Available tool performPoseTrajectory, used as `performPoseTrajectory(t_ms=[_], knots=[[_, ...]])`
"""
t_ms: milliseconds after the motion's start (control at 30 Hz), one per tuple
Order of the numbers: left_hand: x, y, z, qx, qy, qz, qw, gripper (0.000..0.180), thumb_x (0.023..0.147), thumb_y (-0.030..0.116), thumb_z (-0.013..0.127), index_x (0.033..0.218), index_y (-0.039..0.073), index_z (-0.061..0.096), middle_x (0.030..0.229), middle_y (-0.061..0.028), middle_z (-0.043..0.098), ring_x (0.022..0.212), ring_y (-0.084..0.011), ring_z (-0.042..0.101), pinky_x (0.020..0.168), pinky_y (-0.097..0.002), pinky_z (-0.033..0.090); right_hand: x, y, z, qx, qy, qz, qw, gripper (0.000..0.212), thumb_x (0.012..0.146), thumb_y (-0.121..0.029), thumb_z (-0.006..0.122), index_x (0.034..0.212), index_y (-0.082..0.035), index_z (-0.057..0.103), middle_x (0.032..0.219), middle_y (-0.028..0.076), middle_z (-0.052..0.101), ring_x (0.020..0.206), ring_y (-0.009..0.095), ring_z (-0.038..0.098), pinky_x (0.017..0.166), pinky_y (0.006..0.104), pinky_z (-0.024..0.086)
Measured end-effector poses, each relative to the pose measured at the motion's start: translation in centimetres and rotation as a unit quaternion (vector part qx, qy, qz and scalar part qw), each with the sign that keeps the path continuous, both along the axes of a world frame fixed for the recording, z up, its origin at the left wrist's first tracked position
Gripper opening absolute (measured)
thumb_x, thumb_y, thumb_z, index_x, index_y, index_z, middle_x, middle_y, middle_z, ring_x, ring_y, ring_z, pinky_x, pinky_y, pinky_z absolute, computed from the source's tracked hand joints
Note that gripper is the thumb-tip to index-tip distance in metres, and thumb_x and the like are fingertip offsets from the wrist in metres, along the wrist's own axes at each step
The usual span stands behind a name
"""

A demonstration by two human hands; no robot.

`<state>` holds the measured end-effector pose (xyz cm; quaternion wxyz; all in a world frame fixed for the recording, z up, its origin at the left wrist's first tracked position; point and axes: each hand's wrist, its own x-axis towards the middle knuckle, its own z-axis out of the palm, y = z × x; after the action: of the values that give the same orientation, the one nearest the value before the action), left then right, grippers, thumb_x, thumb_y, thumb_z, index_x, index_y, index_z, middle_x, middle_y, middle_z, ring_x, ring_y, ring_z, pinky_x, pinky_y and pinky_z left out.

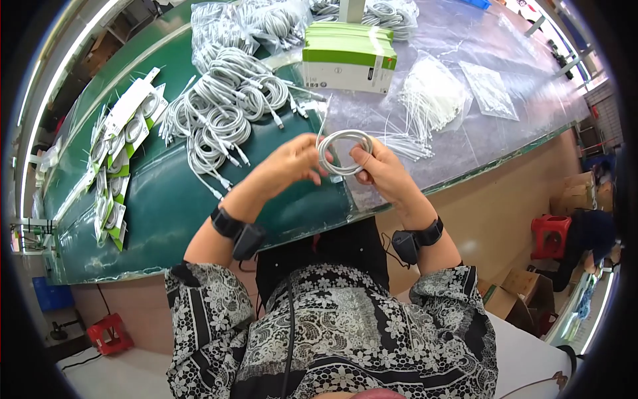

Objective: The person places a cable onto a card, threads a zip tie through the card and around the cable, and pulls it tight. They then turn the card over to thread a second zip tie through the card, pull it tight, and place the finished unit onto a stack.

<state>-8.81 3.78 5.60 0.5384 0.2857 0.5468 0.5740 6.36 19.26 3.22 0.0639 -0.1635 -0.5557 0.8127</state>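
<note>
A light grey cable (345,133), wound into a round coil, is held in front of me above the table's near edge. My right hand (385,171) grips the coil's lower right side, thumb on top. At its left side is my left hand (297,161), with fingers curled against the coil and its lower fingers loosely bent. A thin pale strand (323,124) rises from the coil by the left fingertips; whether it is a cable tie or a cable end, I cannot tell. Beyond my left hand lies a heap of coiled grey cables (229,103).
Green-and-white boxes (349,58) stand at the back middle. White cable ties (432,93) spread right of them, near a clear bag (488,88). Carded cables (123,149) lie at left on the green table (169,219). A red stool (550,236) stands on the right floor.
</note>
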Motion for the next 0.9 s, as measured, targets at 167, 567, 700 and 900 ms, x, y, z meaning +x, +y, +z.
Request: performPoseTrajectory(t_ms=[167, 567, 700, 900], knots=[[1.4, -0.4, -3.0, 0.034, -0.104, 0.088, 0.990, 0.016, 0.097, 0.017, 0.055, 0.104, 0.003, 0.054, 0.083, -0.0034, 0.058, 0.074, -0.0115, 0.058, 0.063, -0.0246, 0.048, -1.3, -0.2, -0.8, 0.016, -0.033, -0.005, 0.999, 0.029, 0.096, -0.028, 0.058, 0.113, -0.005, 0.052, 0.077, -0.003, 0.051, 0.059, 0.003, 0.045, 0.050, 0.0189, 0.037], [-1.1, -2.5, -4.0, 0.039, -0.167, 0.124, 0.977, 0.014, 0.097, 0.016, 0.055, 0.101, 0.003, 0.053, 0.081, -0.0041, 0.059, 0.070, -0.0113, 0.058, 0.062, -0.0245, 0.048, -12.8, 11.7, 3.1, 0.800, 0.060, -0.246, 0.544, 0.048, 0.069, -0.024, 0.079, 0.110, -0.009, 0.058, 0.097, 0.009, 0.058, 0.093, 0.028, 0.055, 0.082, 0.0389, 0.044], [-1.4, -2.8, -4.1, 0.051, -0.174, 0.135, 0.974, 0.014, 0.098, 0.019, 0.054, 0.099, 0.004, 0.055, 0.079, -0.0039, 0.058, 0.068, -0.0114, 0.057, 0.061, -0.0237, 0.047, -13.7, 13.4, 3.3, 0.796, 0.055, -0.209, 0.566, 0.048, 0.068, -0.024, 0.079, 0.110, -0.010, 0.060, 0.097, 0.008, 0.059, 0.095, 0.029, 0.055, 0.082, 0.0390, 0.044], [-1.1, -2.8, -4.0, 0.054, -0.155, 0.137, 0.977, 0.014, 0.098, 0.018, 0.054, 0.100, 0.004, 0.055, 0.080, -0.0039, 0.058, 0.069, -0.0112, 0.057, 0.061, -0.0236, 0.047, -13.3, 13.7, 3.2, 0.748, 0.107, -0.213, 0.620, 0.040, 0.069, -0.020, 0.078, 0.105, -0.009, 0.066, 0.096, 0.007, 0.061, 0.097, 0.030, 0.056, 0.081, 0.0389, 0.044]])
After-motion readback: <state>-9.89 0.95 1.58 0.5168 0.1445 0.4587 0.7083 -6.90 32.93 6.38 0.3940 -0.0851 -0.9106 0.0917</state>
